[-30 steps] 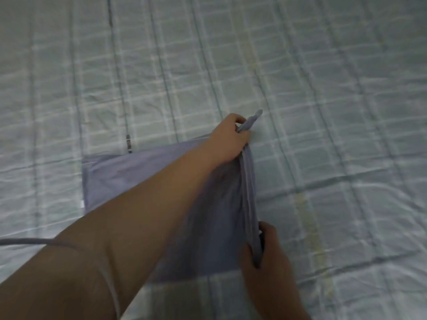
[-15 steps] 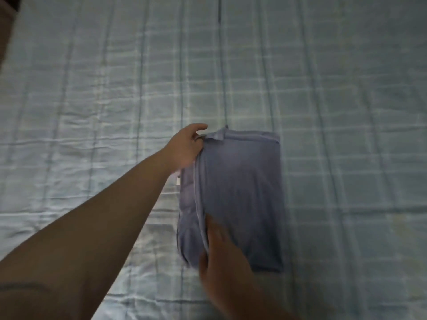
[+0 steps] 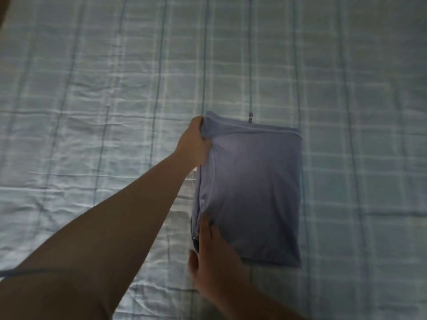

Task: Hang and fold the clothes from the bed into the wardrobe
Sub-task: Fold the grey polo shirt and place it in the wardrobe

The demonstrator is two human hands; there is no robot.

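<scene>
A lavender-blue garment (image 3: 251, 190) lies folded into a rectangle on the bed, right of centre. My left hand (image 3: 195, 144) pinches its far left corner, fingers closed on the cloth. My right hand (image 3: 213, 255) rests flat on the near left edge of the fold, fingers spread and pressing down. The wardrobe is out of view.
The bed (image 3: 92, 112) is covered by a pale blue-green checked sheet with light creases, and it fills the whole view. A thin dark stripe (image 3: 250, 65) in the sheet runs from the top edge down to the garment.
The garment's raised half has been laid over to the right, leaving a flat folded rectangle. My right hand let go of the edge and now lies flat on it.
</scene>
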